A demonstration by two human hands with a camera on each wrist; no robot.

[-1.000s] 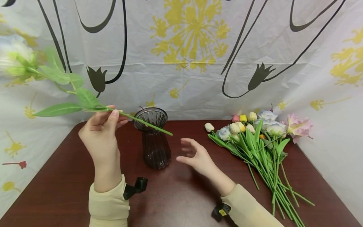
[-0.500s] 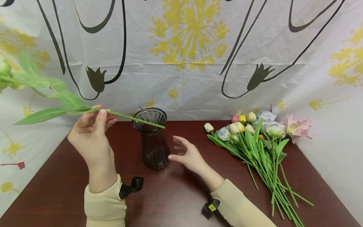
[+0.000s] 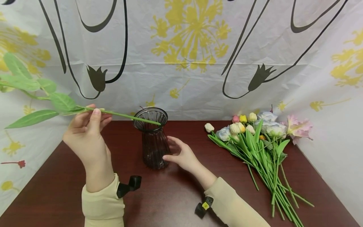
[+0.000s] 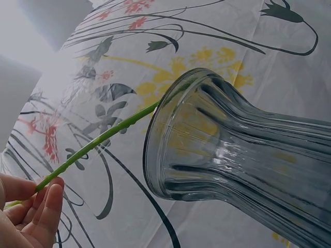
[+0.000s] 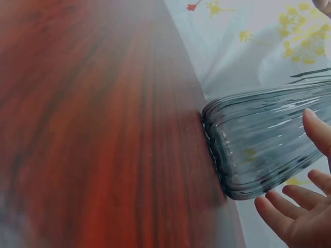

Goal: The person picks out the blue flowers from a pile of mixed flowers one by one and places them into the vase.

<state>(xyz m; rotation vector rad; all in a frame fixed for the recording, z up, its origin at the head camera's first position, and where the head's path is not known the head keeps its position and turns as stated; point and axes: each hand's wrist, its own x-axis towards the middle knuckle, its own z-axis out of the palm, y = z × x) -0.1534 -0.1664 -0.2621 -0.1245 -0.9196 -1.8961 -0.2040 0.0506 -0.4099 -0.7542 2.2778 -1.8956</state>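
My left hand (image 3: 88,135) pinches the green stem (image 3: 127,116) of a leafy flower between thumb and fingers. The flower's leaves (image 3: 31,119) stretch to the left, and its bloom is almost wholly out of the head view. The stem's cut end lies over the mouth of a dark, ribbed glass vase (image 3: 155,148), tilted slightly downward; the left wrist view shows it at the vase's rim (image 4: 155,139). Beside the vase's lower right side is my right hand (image 3: 184,156), its fingers spread and loosely curved. Whether its fingertips touch the glass I cannot tell.
A pile of artificial flowers (image 3: 263,151), with tulips, pale blue blooms and a pink lily (image 3: 299,127), lies on the right of the dark red-brown table (image 3: 158,201). Behind the table hangs a white patterned sheet (image 3: 198,91).
My left hand has moved left and slightly down with the flower, bringing the stem end over the vase mouth. My right hand has moved left, close to the vase.
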